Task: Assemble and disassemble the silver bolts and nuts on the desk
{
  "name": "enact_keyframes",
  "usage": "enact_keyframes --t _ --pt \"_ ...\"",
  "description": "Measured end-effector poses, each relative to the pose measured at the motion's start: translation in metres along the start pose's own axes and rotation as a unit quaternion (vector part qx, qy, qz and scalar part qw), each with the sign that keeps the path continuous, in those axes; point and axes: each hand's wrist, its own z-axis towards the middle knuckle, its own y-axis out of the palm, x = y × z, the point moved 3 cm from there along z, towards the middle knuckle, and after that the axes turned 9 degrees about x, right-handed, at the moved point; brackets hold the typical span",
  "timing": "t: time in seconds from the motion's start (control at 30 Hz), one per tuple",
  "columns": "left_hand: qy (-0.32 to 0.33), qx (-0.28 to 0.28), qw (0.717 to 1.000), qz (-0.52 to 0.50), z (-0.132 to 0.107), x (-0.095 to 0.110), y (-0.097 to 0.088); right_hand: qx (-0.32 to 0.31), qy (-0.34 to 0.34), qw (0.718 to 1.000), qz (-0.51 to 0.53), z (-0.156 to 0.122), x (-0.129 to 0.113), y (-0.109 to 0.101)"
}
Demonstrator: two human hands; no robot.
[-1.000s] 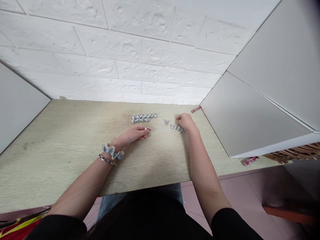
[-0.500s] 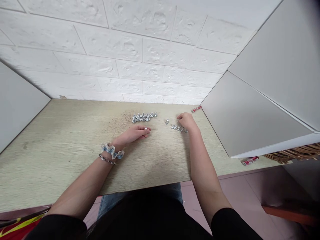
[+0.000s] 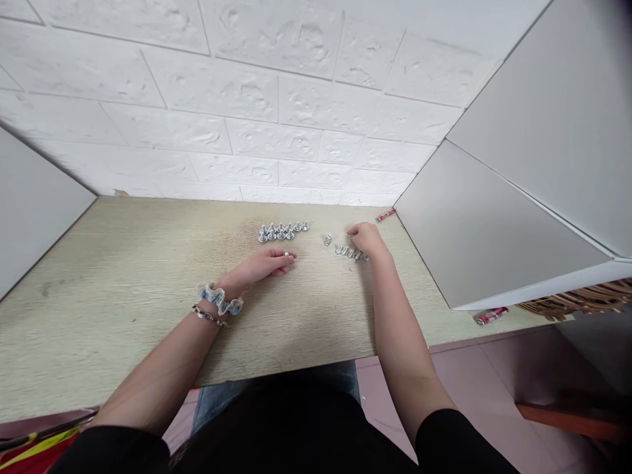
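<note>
My left hand [image 3: 269,262] is closed above the wooden tabletop, its thumb and fingers pinching a small silver bolt [image 3: 287,255] whose end shows. My right hand [image 3: 368,238] has its fingertips pressed together at the far end of a short row of loose bolts [image 3: 351,253]. Whatever is in that pinch is too small to make out. Between the hands a single metal piece [image 3: 328,240], seemingly a bolt, rests on the wood. Behind my left hand, several bolts [image 3: 281,232] stand upright on their heads in two rows.
The wooden tabletop [image 3: 162,263] meets a white brick-pattern wall [image 3: 276,138] at the back. A grey-white panel [image 3: 498,224] bounds the right side. One red battery [image 3: 386,215] lies by its back corner, another red battery [image 3: 491,316] near the front edge.
The whole view has shifted slightly left. Both hands keep the same pose and place among the bolts, and nothing on the table has visibly moved.
</note>
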Motion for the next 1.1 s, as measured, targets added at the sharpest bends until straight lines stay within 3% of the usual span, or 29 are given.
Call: enact_keyframes --t 0.7,0.9,1.1 --pt "0.017 0.006 0.999 0.035 0.002 -0.001 -0.001 0.011 0.015 1.000 0.020 0.000 0.002 0.000" --pt "0.020 0.002 1.000 0.017 0.003 -0.002 0.000 0.003 0.073 0.993 0.091 0.002 0.008 -0.001" --pt "0.020 -0.001 1.000 0.016 0.003 -0.003 0.000 -0.026 0.138 0.967 0.212 0.002 0.017 0.002"
